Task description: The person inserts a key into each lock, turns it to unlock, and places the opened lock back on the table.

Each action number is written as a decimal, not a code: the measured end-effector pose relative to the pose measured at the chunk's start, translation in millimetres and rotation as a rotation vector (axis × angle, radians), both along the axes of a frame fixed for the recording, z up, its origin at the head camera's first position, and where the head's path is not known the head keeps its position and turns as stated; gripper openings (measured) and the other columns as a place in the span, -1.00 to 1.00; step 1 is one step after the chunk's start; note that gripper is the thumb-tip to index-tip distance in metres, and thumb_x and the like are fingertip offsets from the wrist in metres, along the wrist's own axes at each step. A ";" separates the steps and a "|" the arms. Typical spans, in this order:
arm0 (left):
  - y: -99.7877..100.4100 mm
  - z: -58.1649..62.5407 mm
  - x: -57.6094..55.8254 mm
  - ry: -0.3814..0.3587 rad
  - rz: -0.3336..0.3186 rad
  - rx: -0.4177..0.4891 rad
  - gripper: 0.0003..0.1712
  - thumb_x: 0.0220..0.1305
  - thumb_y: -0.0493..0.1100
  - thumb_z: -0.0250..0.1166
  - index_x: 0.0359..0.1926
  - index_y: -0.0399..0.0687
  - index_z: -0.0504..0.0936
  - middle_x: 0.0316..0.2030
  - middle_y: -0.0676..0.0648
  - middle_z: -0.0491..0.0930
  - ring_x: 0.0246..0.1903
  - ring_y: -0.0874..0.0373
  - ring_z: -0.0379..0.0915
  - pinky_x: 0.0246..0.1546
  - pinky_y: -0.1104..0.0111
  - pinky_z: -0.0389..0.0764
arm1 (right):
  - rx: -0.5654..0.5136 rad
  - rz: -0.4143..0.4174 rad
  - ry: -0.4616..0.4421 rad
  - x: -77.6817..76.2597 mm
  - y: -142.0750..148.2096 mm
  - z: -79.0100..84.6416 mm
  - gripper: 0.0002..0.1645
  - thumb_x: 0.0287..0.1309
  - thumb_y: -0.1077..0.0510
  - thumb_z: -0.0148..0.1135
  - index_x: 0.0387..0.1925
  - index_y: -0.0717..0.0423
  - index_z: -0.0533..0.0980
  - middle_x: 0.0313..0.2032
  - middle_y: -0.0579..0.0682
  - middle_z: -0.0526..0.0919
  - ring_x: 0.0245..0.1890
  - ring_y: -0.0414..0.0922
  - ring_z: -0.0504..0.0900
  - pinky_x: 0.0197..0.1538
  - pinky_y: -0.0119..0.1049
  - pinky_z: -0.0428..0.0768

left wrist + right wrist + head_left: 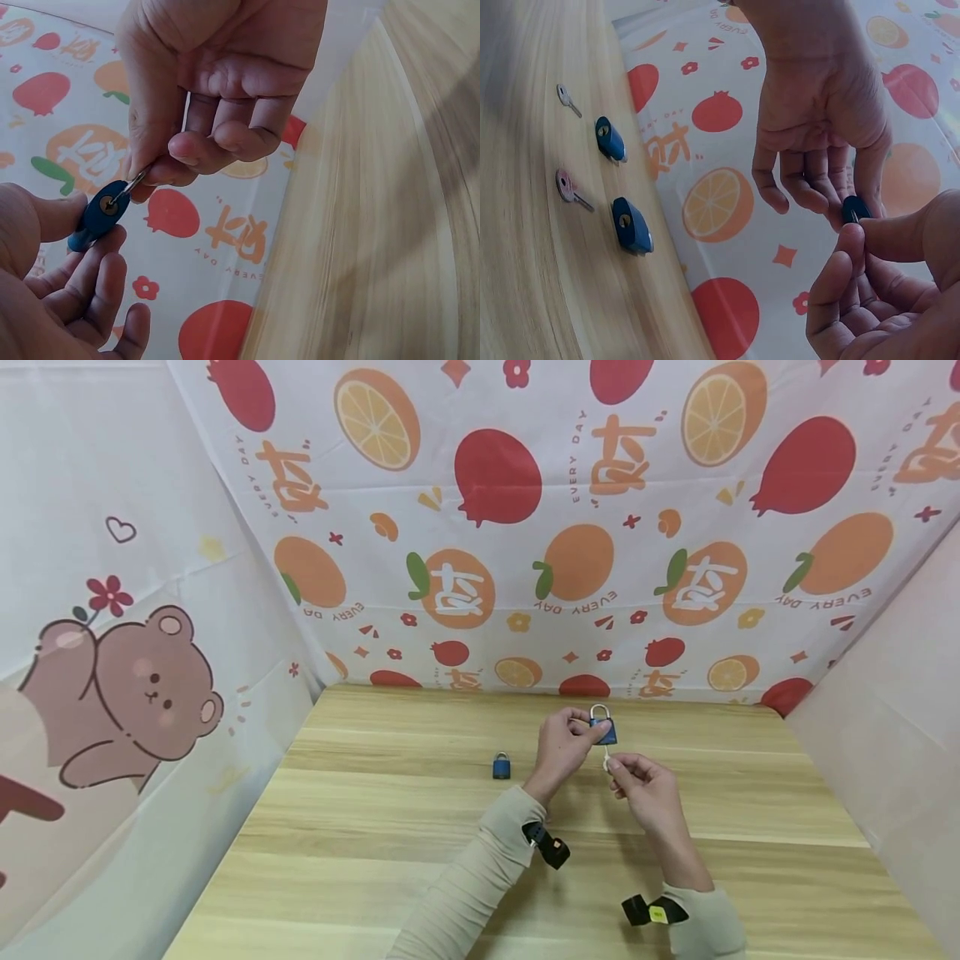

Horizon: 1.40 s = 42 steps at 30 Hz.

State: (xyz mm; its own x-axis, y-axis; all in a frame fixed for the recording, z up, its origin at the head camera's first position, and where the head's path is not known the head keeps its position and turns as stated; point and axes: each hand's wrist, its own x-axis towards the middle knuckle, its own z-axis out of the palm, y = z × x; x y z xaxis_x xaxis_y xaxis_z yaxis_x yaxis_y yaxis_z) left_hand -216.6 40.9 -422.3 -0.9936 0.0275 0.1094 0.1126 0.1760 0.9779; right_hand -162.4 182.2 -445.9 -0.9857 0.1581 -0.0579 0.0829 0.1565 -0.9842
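Note:
My left hand [564, 747] pinches a blue padlock [604, 732] between thumb and fingers, its silver shackle upward in the head view. Just below it, my right hand [651, 789] pinches a small silver key [606, 758] by its head. The left wrist view shows the key's tip right at the brass keyhole [109, 205] in the padlock's underside. In the right wrist view, fingers of both hands meet around that padlock [855, 208], hiding much of it and most of the key.
A blue padlock [501, 766] stands on the wooden table [360, 843] left of my hands. Two padlocks [632, 225] and two loose keys [571, 189] show on the table in the right wrist view. Fruit-printed cloth [495, 560] hangs along the back edge.

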 end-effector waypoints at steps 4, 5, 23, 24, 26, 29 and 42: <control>-0.9 -0.6 0.2 0.000 0.003 -0.006 -0.67 0.25 -0.01 0.46 -0.14 -0.16 0.66 -0.49 -0.10 0.74 -0.60 0.31 0.39 -0.58 0.47 0.35 | -0.005 -0.015 0.004 0.1 -2.5 0.8 -0.68 0.39 0.16 0.25 -0.04 0.38 0.61 -0.48 -0.29 0.65 -0.46 -0.31 0.61 -0.33 -0.47 0.63; -1.0 -0.8 0.2 0.000 0.003 -0.008 -0.67 0.25 -0.01 0.46 -0.14 -0.16 0.66 -0.48 -0.10 0.74 -0.60 0.31 0.39 -0.58 0.47 0.36 | -0.012 -0.020 0.003 0.1 -3.1 1.0 -0.69 0.39 0.17 0.25 -0.04 0.39 0.61 -0.48 -0.27 0.65 -0.46 -0.31 0.62 -0.33 -0.46 0.63; -3.9 3.4 0.2 0.017 0.007 -0.056 -0.69 0.28 -0.03 0.44 -0.15 -0.19 0.69 -0.46 -0.14 0.75 -0.62 0.31 0.44 -0.62 0.48 0.39 | -0.028 -0.054 -0.009 -2.8 -9.4 6.2 -0.68 0.36 0.19 0.27 -0.06 0.43 0.60 -0.48 -0.21 0.66 -0.45 -0.28 0.63 -0.29 -0.44 0.65; -4.0 3.6 0.1 0.014 0.005 -0.055 -0.68 0.28 -0.03 0.44 -0.14 -0.19 0.69 -0.45 -0.14 0.75 -0.62 0.31 0.44 -0.62 0.48 0.39 | -0.019 -0.053 -0.012 -2.7 -9.2 6.6 -0.68 0.37 0.18 0.26 -0.06 0.42 0.60 -0.48 -0.21 0.66 -0.44 -0.28 0.63 -0.30 -0.46 0.64; -4.3 3.8 -0.2 0.009 0.004 -0.058 -0.68 0.28 -0.03 0.44 -0.13 -0.19 0.70 -0.45 -0.13 0.75 -0.62 0.30 0.43 -0.62 0.48 0.39 | -0.004 -0.053 -0.012 -2.9 -9.2 7.0 -0.69 0.38 0.18 0.25 -0.06 0.41 0.61 -0.47 -0.21 0.66 -0.44 -0.29 0.63 -0.31 -0.48 0.62; -4.3 4.7 -0.8 -0.001 0.009 -0.058 -0.69 0.29 -0.03 0.43 -0.13 -0.19 0.70 -0.44 -0.12 0.75 -0.62 0.30 0.42 -0.62 0.48 0.37 | 0.003 -0.061 0.003 -3.3 -10.7 7.4 -0.71 0.38 0.21 0.24 -0.07 0.42 0.61 -0.48 -0.24 0.65 -0.45 -0.29 0.62 -0.32 -0.48 0.62; 2.7 4.3 2.5 -0.005 0.036 -0.081 -0.68 0.27 -0.01 0.45 -0.16 -0.18 0.71 -0.47 -0.10 0.75 -0.62 0.31 0.47 -0.64 0.48 0.41 | -0.050 -0.179 0.074 -6.6 -22.7 9.3 -0.75 0.35 0.28 0.24 -0.09 0.46 0.61 -0.54 -0.28 0.64 -0.53 -0.37 0.61 -0.39 -0.52 0.61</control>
State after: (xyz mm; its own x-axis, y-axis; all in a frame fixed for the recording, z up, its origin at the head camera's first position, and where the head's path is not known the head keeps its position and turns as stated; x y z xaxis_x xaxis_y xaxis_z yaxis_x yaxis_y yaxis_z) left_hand -214.1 43.6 -418.0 -0.9946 0.0005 0.1034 0.1000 0.2583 0.9609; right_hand -169.0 159.5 -436.6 -0.9440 0.3301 0.0017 0.0321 0.0968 -0.9948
